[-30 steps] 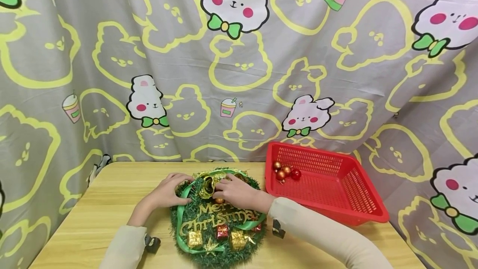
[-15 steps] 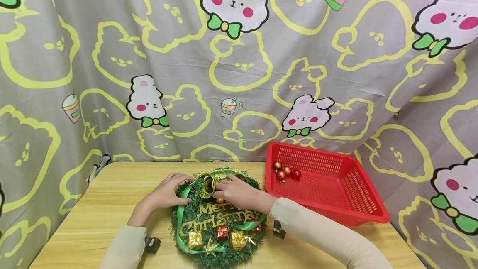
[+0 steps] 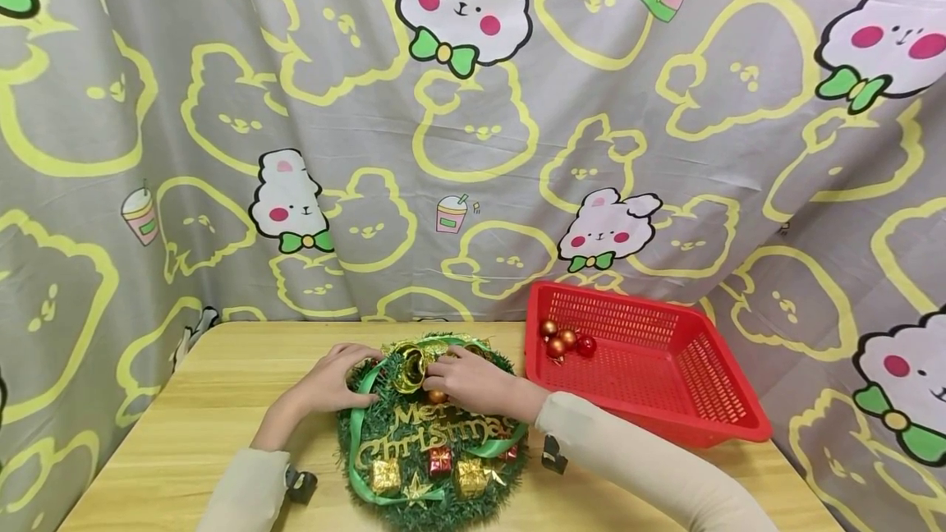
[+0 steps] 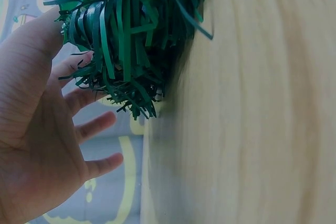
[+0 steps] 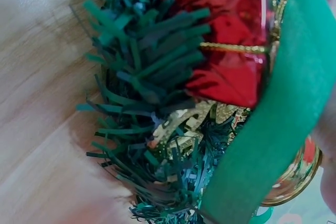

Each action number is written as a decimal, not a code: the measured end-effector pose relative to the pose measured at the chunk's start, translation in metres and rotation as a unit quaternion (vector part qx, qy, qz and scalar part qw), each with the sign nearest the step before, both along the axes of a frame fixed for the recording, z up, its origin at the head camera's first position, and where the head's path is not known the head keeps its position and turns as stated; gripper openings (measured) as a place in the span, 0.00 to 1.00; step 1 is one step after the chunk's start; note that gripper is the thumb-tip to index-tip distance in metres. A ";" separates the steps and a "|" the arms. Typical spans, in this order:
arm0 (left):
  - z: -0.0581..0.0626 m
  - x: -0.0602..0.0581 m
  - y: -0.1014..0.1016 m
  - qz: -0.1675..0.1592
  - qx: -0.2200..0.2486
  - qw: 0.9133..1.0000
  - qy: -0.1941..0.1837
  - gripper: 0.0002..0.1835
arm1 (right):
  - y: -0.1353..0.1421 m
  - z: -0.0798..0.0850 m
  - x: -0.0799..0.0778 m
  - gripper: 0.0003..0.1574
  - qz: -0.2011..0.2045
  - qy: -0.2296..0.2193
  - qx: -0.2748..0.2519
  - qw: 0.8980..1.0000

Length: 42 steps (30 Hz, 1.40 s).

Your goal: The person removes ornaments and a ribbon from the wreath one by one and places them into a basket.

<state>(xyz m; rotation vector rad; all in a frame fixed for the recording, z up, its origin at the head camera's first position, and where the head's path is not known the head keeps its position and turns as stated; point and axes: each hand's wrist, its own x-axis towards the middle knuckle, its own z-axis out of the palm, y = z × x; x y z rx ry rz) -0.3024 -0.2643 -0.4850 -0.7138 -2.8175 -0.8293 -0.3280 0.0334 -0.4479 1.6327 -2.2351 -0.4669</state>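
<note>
A green tinsel wreath [image 3: 380, 419] lies on the table, with a gold Christmas sign [image 3: 432, 437], green ribbon [image 3: 356, 442] and small gift boxes on it. My left hand [image 3: 328, 376] holds its upper left edge, the thumb on the front and the other fingers spread around the outer side, as the left wrist view shows with the tinsel [image 4: 121, 35]. Over the upper middle, my right hand [image 3: 473, 384] has its fingers curled at a copper-gold ball ornament [image 3: 437, 396], beside a gold bell [image 3: 410, 371]. Its fingertips are mostly hidden among the decorations.
A red plastic basket [image 3: 643, 388] stands at the right, with several ball ornaments [image 3: 559, 341] in its left corner. The wooden table [image 3: 192, 425] ends at a patterned curtain [image 3: 473, 121] behind. In the right wrist view, a red gift box [image 5: 226, 40] sits on the wreath.
Almost nothing differs. The copper-gold ball under my right hand has shifted very slightly to the right, while my left hand keeps its place on the wreath.
</note>
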 end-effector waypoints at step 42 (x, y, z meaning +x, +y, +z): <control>0.000 0.001 0.000 -0.003 0.007 1.000 -0.001 0.35 | 0.008 0.028 0.011 0.21 0.018 -0.047 -0.087 0.995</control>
